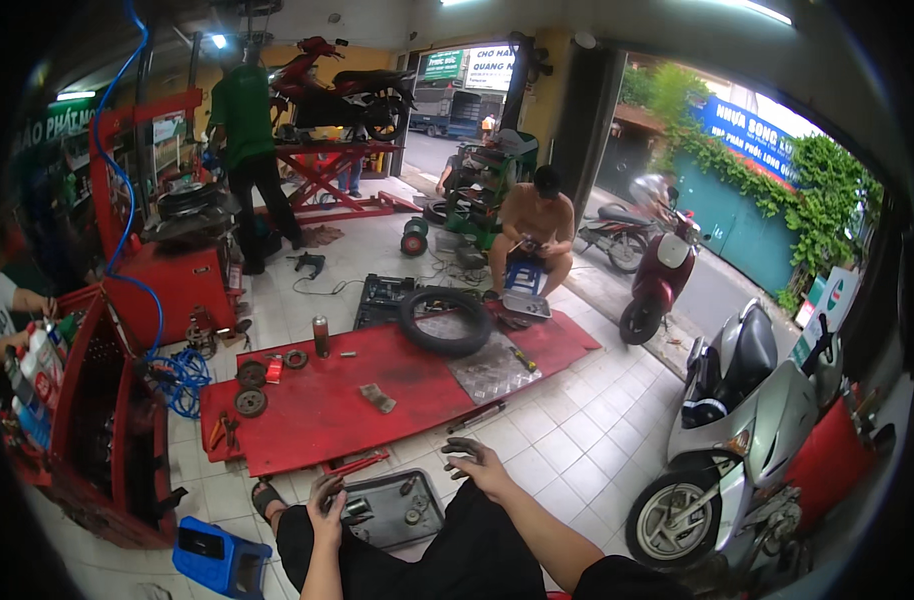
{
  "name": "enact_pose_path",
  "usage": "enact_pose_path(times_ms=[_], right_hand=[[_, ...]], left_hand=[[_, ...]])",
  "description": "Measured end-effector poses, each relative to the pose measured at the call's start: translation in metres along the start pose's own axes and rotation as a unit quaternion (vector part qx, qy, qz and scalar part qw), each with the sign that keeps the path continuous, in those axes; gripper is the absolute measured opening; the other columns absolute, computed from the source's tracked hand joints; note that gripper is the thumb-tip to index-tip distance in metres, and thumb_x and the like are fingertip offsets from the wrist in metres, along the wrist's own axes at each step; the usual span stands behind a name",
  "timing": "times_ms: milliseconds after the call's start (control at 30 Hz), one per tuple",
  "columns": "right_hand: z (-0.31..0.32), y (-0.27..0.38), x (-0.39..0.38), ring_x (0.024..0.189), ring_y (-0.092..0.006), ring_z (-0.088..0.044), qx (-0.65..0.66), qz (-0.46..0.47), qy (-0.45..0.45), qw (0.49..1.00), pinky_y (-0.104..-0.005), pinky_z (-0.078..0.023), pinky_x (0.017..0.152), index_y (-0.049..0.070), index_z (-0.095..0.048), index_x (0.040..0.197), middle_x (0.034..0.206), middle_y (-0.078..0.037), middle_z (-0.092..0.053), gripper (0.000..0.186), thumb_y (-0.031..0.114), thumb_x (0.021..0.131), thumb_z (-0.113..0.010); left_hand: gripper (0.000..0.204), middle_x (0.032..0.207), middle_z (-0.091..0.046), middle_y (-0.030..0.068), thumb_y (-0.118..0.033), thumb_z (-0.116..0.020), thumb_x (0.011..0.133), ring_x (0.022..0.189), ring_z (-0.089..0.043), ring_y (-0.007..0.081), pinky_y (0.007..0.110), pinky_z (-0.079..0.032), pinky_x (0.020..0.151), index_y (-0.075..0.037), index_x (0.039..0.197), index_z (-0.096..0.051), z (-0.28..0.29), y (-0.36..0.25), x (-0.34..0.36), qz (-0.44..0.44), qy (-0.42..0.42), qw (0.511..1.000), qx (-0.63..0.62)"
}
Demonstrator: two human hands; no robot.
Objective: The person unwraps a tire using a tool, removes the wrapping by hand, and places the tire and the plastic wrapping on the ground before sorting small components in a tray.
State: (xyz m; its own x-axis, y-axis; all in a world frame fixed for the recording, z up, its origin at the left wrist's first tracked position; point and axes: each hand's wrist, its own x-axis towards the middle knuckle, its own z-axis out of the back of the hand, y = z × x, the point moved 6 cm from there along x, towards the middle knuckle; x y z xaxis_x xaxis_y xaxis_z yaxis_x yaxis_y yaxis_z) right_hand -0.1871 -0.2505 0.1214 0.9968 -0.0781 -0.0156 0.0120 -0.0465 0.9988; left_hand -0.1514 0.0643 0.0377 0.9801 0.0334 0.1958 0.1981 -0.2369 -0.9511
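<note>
My left hand [326, 500] is above the left side of a grey metal tray [432, 520] on the floor between my legs. Its blackened fingers are curved and apart, and I see nothing between them. Just beside it is a shiny metal cylinder [358, 508]; whether they touch I cannot tell. Several small metal parts [414, 515] lie in the tray's right half. My right hand [477, 468] is raised past the tray's far right corner, with grimy fingers spread and nothing in them.
A low red lift platform [322, 425] lies ahead, carrying a black tyre [445, 322], a rag [377, 398], a can [321, 337] and round parts. A blue stool [217, 560] and red tool cabinet [112, 430] stand left, a silver scooter [757, 430] right. One person [537, 215] sits beyond; another [247, 140] stands.
</note>
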Motion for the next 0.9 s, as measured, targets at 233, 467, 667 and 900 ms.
enact_pose_path(times_ms=[233,467,667,900], right_hand=[[0.045,0.020,0.002,0.086,-0.0210,-0.064,0.115,0.017,-0.149,0.982,-0.0318,-0.052,0.068,0.001,-0.051,0.125,0.110,-0.010,-0.062,0.040,0.009,0.087,-0.062],[0.008,0.035,0.028,0.082,-0.0196,-0.063,0.171,0.041,-0.146,0.973,-0.0318,-0.051,0.065,0.001,-0.051,0.123,0.107,-0.011,-0.063,0.039,0.010,0.087,-0.062],[-0.022,0.022,0.052,0.079,-0.0181,-0.063,0.167,0.014,-0.115,0.979,-0.0292,-0.050,0.063,0.002,-0.053,0.122,0.105,-0.011,-0.063,0.036,0.012,0.088,-0.062],[-0.045,0.010,0.077,0.086,-0.0140,-0.064,-0.145,0.091,0.034,0.985,-0.0267,-0.050,0.071,0.000,-0.052,0.123,0.107,-0.011,-0.064,0.042,0.017,0.087,-0.067]], left_hand=[[0.031,0.114,-0.057,0.0123,-0.015,-0.068,0.077,0.101,-0.057,0.0223,0.032,-0.047,0.084,0.002,0.103,-0.068,-0.063,-0.010,-0.071,0.061,0.073,0.985,-0.143],[0.023,0.114,-0.057,0.0096,-0.011,-0.066,0.083,0.094,-0.060,0.0196,0.029,-0.051,0.075,0.001,0.103,-0.067,-0.057,-0.019,-0.064,0.127,0.110,0.978,-0.126],[0.021,0.091,-0.065,0.0058,-0.013,-0.066,0.084,0.083,-0.059,0.0150,0.028,-0.047,0.072,-0.001,0.101,-0.068,-0.028,-0.035,0.006,0.158,0.106,0.981,-0.031],[0.022,0.089,-0.066,0.0075,-0.014,-0.065,0.087,0.081,-0.061,0.0148,0.027,-0.047,0.070,0.001,0.102,-0.066,-0.039,-0.014,0.095,0.086,0.103,0.991,0.024]])
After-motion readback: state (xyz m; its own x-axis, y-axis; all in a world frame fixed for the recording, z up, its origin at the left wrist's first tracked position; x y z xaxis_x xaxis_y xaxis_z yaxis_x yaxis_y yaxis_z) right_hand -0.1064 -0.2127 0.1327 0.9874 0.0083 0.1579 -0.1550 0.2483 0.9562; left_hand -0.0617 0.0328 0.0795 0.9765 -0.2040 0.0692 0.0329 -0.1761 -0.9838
